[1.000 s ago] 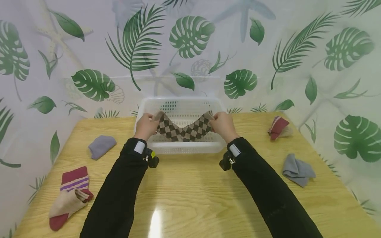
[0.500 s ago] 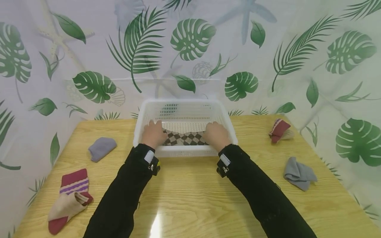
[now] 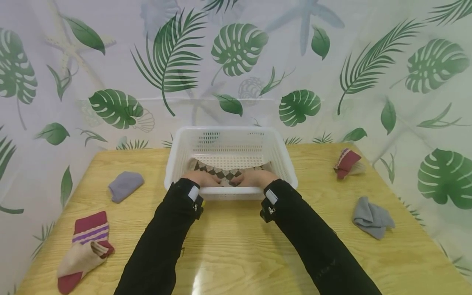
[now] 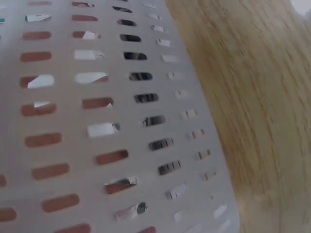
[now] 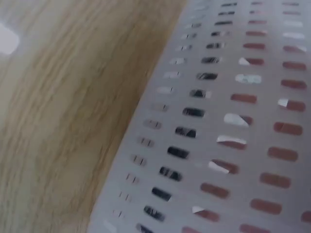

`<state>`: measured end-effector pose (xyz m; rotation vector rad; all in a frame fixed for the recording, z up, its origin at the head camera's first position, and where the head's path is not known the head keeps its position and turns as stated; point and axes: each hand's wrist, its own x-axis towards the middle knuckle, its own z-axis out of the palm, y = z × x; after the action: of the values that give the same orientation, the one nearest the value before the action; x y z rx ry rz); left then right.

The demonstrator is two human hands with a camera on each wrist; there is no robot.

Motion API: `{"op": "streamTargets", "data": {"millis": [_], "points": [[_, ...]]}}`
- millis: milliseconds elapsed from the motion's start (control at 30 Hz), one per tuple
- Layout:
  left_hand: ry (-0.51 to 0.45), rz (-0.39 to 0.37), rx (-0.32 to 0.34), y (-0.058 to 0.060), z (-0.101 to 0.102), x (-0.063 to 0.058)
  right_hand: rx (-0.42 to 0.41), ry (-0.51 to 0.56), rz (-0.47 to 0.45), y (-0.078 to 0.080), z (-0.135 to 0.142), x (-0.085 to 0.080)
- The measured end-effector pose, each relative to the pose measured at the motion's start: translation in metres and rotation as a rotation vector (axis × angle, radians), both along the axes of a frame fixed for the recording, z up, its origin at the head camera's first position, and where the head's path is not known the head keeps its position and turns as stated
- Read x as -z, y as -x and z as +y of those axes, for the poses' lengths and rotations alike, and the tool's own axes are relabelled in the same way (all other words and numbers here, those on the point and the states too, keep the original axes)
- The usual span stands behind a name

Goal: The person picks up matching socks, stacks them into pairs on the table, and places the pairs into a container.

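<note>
A beige and dark brown checked sock (image 3: 225, 174) lies along the near side inside the white perforated basket (image 3: 230, 190). Both ends of the sock show beyond my hands. My left hand (image 3: 203, 178) reaches over the near rim and rests on the left part of the sock, fingers toward the middle. From the other side my right hand (image 3: 255, 178) does the same, its fingertips a short gap from the left ones. The rim hides the lower part of both hands. In each wrist view the basket's slotted wall (image 4: 112, 121) fills much of the picture, with skin showing through the slots.
On the wooden table (image 3: 236, 246), a lavender sock (image 3: 126, 185) and a maroon, beige and purple striped sock (image 3: 86, 252) lie on the left. At the right are a folded maroon and beige sock (image 3: 347, 164) and a grey sock (image 3: 372, 217). A leaf-patterned sheet hangs behind.
Both hands have lowered the checked sock from above the basket down into it, let go of its ends and slid inward along it toward each other.
</note>
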<state>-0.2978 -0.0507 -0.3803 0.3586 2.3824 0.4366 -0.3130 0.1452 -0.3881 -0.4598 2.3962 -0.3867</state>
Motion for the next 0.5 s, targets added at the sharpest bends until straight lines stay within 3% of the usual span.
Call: {"op": "streamTargets", "data": {"millis": [367,500], "points": [[0.02,-0.02,-0.024,0.005,0.001,-0.001,0.005,-0.008,0.006,0.002,0.003,-0.006],[-0.005,0.057,-0.021,0.007,0.003,0.01,0.005,0.01,0.041,0.0,0.002,0.002]]}}
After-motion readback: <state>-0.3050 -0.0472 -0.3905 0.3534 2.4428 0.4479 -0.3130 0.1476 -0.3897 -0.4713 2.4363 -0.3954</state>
